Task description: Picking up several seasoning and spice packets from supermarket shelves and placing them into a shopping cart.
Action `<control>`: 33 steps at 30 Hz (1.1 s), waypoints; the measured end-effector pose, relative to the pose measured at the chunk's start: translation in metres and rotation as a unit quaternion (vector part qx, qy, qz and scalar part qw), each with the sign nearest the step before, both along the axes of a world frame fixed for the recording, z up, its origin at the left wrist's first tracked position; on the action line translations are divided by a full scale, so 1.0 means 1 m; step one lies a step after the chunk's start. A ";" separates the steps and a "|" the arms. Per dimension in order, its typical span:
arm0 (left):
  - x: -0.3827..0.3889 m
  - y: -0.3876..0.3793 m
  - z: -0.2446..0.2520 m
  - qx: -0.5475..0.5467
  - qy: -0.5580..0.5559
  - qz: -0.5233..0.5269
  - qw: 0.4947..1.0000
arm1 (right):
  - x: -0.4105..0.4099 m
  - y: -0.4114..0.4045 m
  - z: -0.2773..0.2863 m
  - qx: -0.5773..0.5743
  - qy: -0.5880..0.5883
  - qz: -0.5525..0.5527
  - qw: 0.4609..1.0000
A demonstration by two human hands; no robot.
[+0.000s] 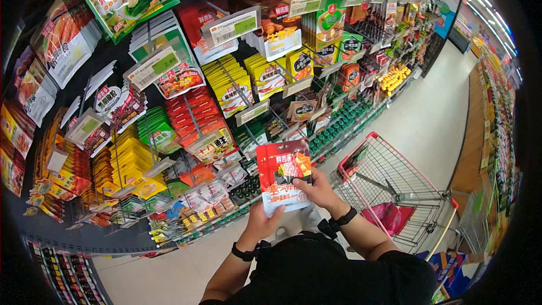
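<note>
A red, black and white seasoning packet [279,178] is held up in front of my body, its printed front towards me. My left hand [263,220] grips its lower edge, thumb over the front. On the packet's right side my right hand [317,190] pinches it, the thumb lying across the printed picture. Just beyond the packet, seasoning sachets hang in rows on metal hooks. Among them are a stack of red sachets [194,114] and yellow sachets [230,89]. Each wrist wears a black strap.
A wire shopping cart [406,169] with red trim stands to my right, a pink-red item [387,216] inside. Price tags [233,27] jut out from the display hooks. Green-capped bottles [338,127] line the lower shelf. Across the aisle floor [436,106] runs another stocked shelf [499,135].
</note>
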State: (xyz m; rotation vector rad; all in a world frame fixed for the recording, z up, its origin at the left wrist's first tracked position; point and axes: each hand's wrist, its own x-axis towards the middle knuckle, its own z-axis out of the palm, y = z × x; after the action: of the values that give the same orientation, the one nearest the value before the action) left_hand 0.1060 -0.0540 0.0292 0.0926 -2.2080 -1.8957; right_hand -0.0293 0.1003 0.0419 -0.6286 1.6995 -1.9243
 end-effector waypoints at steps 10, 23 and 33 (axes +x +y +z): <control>-0.039 0.010 0.040 -0.185 0.069 0.204 0.959 | -0.053 -0.025 -0.005 -0.064 -0.011 0.124 0.990; -0.130 0.050 0.056 -0.252 0.261 0.256 0.896 | -0.133 -0.001 0.008 -0.162 0.097 0.264 0.946; -0.148 0.051 0.058 0.026 0.113 0.373 0.920 | -0.159 -0.006 0.034 -0.171 0.062 0.220 0.958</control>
State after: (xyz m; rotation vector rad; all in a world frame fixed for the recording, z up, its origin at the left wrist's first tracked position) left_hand -0.0422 -0.0028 0.0876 0.5997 -1.6251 -1.4358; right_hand -0.1884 0.0946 0.0760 -1.1714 1.1632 -1.8837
